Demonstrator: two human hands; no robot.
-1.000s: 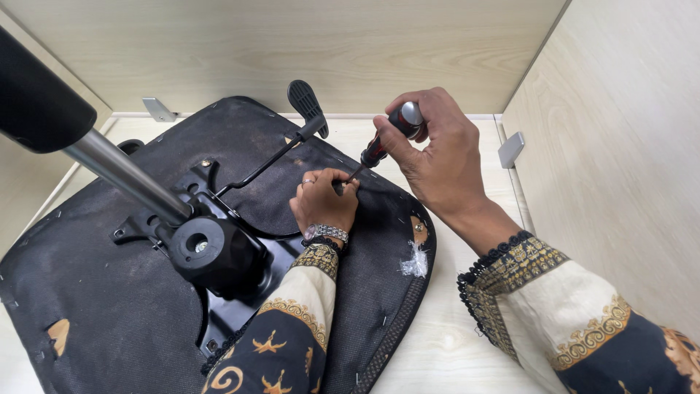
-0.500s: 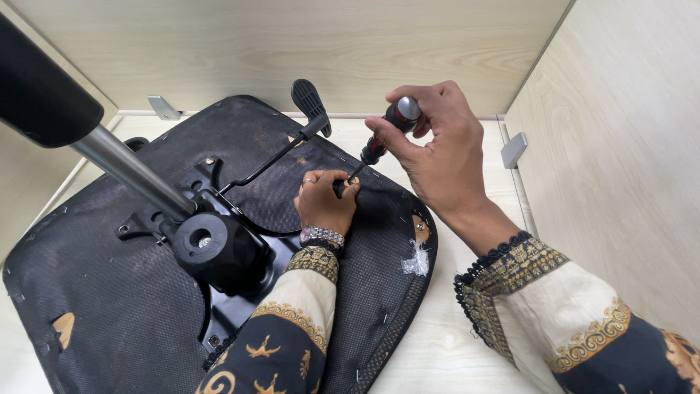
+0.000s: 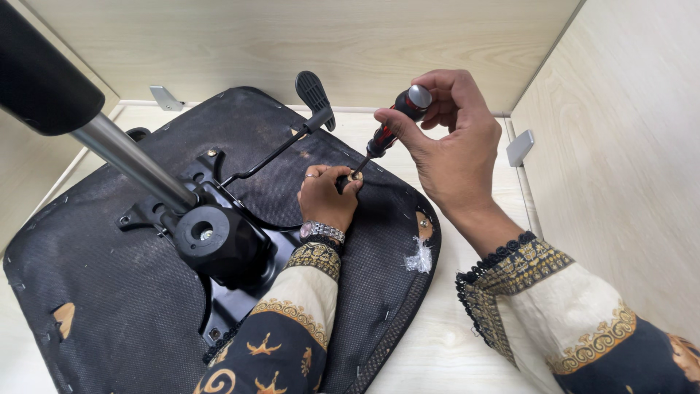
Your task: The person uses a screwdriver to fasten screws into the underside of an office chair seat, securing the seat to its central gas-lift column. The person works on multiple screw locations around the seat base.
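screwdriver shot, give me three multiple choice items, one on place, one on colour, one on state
1. Where is the screwdriver tip?
A. at the left hand's fingertips on the chair seat underside
B. inside the metal column
C. on the wall

2. What colour is the lever paddle?
A. white
B. black
C. yellow

3. How does the right hand stand?
A. open and flat
B. closed round the screwdriver handle
C. resting on the floor

Answers: 1 A, the tip meets the left hand on the seat. 2 B, it is dark like the seat. 3 B, its fingers wrap the handle.
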